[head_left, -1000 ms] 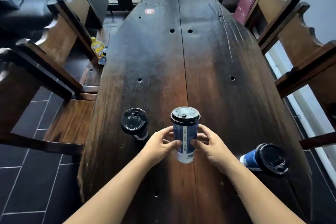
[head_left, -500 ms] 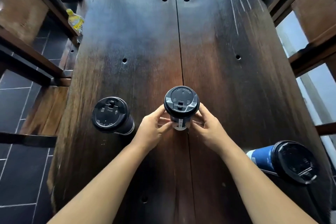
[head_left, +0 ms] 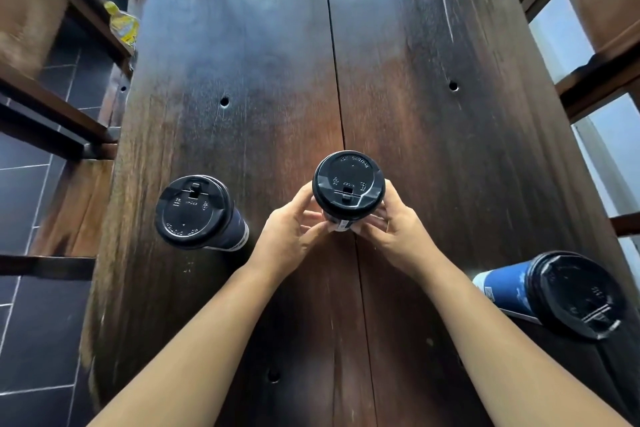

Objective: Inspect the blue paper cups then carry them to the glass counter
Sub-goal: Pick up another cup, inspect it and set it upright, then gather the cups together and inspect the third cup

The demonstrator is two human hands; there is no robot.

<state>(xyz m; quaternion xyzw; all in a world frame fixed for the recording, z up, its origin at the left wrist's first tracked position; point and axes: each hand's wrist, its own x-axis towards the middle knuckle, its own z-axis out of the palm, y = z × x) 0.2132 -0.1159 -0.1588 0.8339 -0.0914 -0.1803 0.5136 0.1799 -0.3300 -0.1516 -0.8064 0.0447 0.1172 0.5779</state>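
Observation:
Three blue paper cups with black lids are on a long dark wooden table (head_left: 433, 135). The middle cup (head_left: 348, 185) is seen from straight above, so mostly its lid shows. My left hand (head_left: 289, 241) and my right hand (head_left: 398, 236) hold it from either side, fingers curled round its wall below the lid. A second cup (head_left: 194, 211) stands upright to the left, untouched. The third cup (head_left: 568, 295) stands near the table's right edge.
Wooden benches (head_left: 52, 80) flank the table on the left, and more of them (head_left: 595, 45) on the right. A yellow bottle (head_left: 123, 24) lies on the left bench. Dark tiled floor (head_left: 27, 322) shows at lower left. Several small round holes dot the tabletop.
The view has tipped down and closer, from a side view of the held cup to straight above its lid. Both hands kept their hold on it. The other two cups stayed put.

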